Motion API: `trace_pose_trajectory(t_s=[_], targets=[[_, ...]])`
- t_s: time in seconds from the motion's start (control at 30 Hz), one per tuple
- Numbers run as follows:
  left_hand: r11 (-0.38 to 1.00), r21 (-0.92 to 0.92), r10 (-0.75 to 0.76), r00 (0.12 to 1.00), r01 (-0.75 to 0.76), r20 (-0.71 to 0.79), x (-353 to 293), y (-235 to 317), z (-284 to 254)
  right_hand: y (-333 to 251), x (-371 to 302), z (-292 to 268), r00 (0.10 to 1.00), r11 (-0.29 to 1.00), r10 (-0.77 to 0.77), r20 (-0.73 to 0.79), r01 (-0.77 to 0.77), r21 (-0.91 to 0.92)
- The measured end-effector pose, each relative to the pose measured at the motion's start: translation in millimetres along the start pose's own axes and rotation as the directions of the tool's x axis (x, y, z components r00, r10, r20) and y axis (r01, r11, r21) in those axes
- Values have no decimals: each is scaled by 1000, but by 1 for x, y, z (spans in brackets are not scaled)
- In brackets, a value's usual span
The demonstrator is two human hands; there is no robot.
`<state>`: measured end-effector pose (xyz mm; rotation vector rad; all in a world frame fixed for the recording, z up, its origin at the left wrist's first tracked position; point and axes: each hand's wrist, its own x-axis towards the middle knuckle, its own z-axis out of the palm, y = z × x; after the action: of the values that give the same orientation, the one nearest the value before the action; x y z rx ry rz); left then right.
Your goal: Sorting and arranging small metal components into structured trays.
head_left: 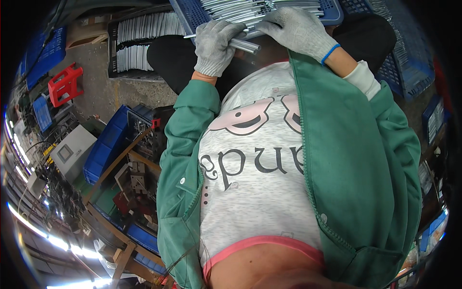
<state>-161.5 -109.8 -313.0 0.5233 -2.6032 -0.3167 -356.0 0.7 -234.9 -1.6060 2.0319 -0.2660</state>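
Note:
My left hand (214, 44), in a grey knit glove, is closed round a few shiny metal tubes (246, 46). Their open ends stick out to the right, and one thin end shows left of the glove. Just beyond lies a blue plastic crate (332, 18) holding many slightly curved metal tubes (231, 10). Over its near rim my right hand (301, 32), gloved too, bends its fingers and thumb together beside the tube ends. Whatever sits between its fingertips is hidden.
A black crate (112, 58) filled with rows of tubes stands at the far left. Beyond it are a red plastic stool (66, 85) and a blue bin (103, 149). Another blue crate (409, 72) is on the right. My bent legs flank the work area.

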Motion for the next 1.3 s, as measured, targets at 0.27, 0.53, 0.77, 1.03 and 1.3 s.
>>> trace_pose_trajectory(t_s=[0.27, 0.53, 0.77, 1.03, 1.3], targets=[[999, -19, -27, 999, 26, -20, -3, -3, 11, 12, 4, 21, 999, 999, -41, 14, 41, 6], [998, 4, -65, 994, 64, 89, 6, -33, 40, 27, 14, 28, 990, 972, 140, -16, -134, 192], [981, 3, -186, 947, 192, 264, 2, -55, 58, 43, 10, 41, 989, 988, 147, -7, -147, 40], [883, -187, -338, 861, 430, 380, 8, -32, 20, 33, 3, 27, 991, 994, 104, -85, -102, 35], [906, -301, -224, 939, 299, 259, -6, -38, 9, 20, -6, 11, 992, 999, 35, -119, -37, -12]])
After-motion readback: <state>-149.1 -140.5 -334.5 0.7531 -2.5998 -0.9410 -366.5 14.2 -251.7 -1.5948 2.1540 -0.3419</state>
